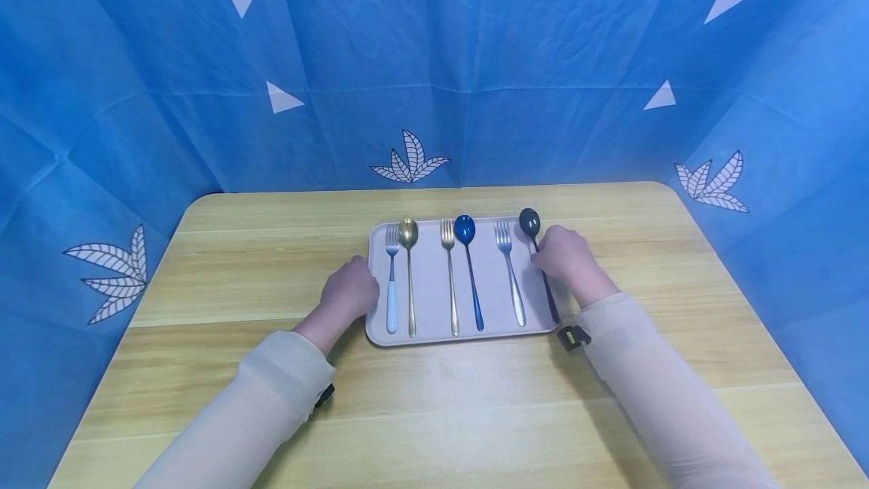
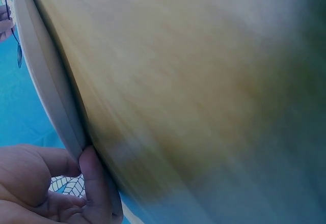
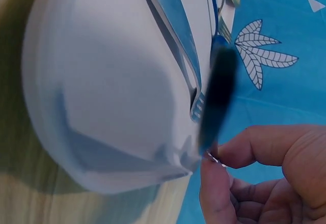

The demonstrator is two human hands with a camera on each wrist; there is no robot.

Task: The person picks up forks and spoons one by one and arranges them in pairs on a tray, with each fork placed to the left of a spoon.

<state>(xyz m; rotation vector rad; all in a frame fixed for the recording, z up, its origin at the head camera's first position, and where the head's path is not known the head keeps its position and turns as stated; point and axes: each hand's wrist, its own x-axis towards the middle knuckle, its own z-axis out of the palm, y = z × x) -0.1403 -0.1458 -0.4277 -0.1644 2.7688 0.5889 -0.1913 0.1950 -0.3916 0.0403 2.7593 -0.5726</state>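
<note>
A pale tray point(image 1: 431, 285) lies on the table with its long side across. My left hand point(image 1: 349, 289) pinches its left edge between thumb and fingers, also seen in the left wrist view. At the tray's right end, my right hand point(image 1: 565, 253) pinches the handle of a black spoon point(image 1: 529, 222); in the right wrist view thumb and finger meet at the dark, blurred spoon point(image 3: 219, 99). From left to right on the tray are a light-blue-handled fork point(image 1: 391, 306), a gold spoon point(image 1: 408, 232), a gold fork point(image 1: 448, 236), a blue spoon point(image 1: 465, 229) and a silver fork point(image 1: 512, 285).
The wooden table point(image 1: 468, 413) has rounded far corners. A blue cloth point(image 1: 434, 36) with white triangles and leaf prints hangs behind it and along both sides. Dark wrist-camera pieces show under both cuffs.
</note>
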